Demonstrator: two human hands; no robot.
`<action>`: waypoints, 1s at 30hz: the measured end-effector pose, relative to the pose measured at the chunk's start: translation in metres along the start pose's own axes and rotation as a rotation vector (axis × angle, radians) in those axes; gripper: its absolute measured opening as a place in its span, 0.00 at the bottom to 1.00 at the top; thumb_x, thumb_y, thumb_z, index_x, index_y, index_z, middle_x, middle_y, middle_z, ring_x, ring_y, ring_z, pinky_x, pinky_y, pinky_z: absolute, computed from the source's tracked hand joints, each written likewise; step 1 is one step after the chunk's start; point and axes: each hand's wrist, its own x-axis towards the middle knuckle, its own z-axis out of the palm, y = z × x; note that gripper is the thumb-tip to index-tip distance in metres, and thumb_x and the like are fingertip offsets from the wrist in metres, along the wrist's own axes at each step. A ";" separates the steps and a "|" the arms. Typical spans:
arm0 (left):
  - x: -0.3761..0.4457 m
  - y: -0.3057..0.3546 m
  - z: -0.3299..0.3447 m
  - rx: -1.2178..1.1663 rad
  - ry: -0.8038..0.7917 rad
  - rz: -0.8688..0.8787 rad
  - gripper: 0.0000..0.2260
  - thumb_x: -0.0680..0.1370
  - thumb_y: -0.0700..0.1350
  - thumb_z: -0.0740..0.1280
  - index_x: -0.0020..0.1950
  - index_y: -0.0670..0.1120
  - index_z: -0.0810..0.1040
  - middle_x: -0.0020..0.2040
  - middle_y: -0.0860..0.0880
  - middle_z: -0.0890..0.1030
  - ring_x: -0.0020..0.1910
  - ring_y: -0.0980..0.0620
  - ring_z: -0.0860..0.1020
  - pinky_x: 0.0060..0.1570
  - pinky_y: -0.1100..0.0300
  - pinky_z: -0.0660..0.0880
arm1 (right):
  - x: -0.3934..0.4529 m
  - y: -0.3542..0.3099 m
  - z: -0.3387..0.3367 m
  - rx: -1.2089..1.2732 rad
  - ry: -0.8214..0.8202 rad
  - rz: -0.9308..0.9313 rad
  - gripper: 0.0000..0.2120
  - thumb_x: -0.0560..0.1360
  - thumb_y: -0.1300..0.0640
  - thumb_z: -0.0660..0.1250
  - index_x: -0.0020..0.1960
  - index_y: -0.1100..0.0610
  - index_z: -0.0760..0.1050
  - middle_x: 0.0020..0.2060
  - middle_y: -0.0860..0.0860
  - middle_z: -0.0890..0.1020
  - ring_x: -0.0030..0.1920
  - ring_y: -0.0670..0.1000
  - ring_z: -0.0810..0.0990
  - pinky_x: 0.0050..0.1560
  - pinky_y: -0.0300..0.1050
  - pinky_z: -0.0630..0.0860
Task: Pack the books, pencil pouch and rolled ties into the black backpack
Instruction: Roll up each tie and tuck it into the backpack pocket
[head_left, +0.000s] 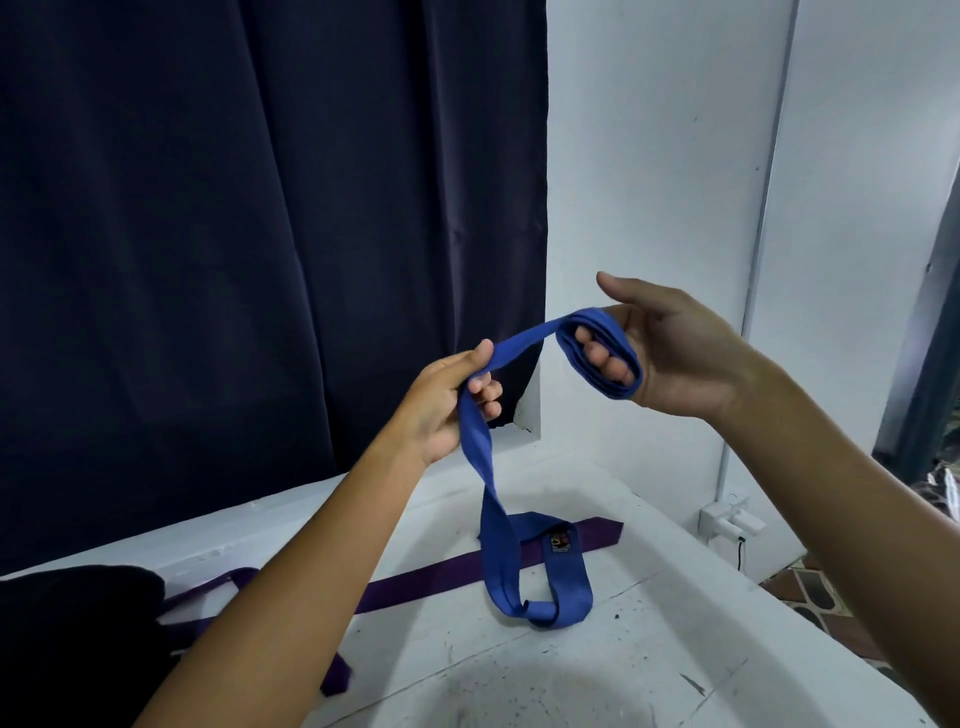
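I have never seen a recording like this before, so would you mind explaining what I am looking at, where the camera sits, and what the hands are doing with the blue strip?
There is no machine here: these are a person's two bare hands, filmed by one wide-angle camera worn on the head, looking forward and down.

The long blue fabric necktie is being rolled. The right hand has several turns of it wound round its fingers, with the thumb held straight out above. The left hand pinches the strip a little further along and feeds it. The rest of the tie hangs down, and its wide end, bearing a small label, lies looped on the white paint-flecked table.

Beneath it, a dark purple necktie lies stretched out flat, not yet rolled. At the left edge sits a black fabric object, possibly the backpack, though too little shows to be sure. Behind hangs a dark navy curtain.
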 end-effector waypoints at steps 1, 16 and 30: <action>0.000 0.002 -0.003 -0.015 -0.027 -0.034 0.08 0.74 0.48 0.68 0.38 0.45 0.77 0.25 0.53 0.64 0.26 0.57 0.65 0.25 0.66 0.66 | 0.000 0.002 -0.001 -0.084 -0.003 0.004 0.23 0.73 0.44 0.61 0.35 0.63 0.80 0.26 0.55 0.78 0.22 0.49 0.75 0.24 0.36 0.74; -0.021 -0.031 -0.003 -0.059 -0.150 -0.174 0.03 0.79 0.43 0.60 0.45 0.45 0.70 0.31 0.52 0.74 0.18 0.62 0.64 0.16 0.72 0.62 | 0.008 0.017 -0.004 0.312 -0.064 -0.211 0.19 0.74 0.52 0.60 0.44 0.66 0.83 0.40 0.59 0.84 0.37 0.54 0.85 0.38 0.42 0.81; -0.035 -0.061 0.010 -0.095 -0.147 -0.171 0.22 0.73 0.61 0.63 0.52 0.43 0.74 0.34 0.49 0.75 0.17 0.61 0.61 0.17 0.71 0.59 | 0.043 0.059 -0.003 -0.461 0.318 -0.470 0.41 0.76 0.33 0.56 0.51 0.76 0.70 0.52 0.75 0.74 0.56 0.74 0.73 0.58 0.69 0.72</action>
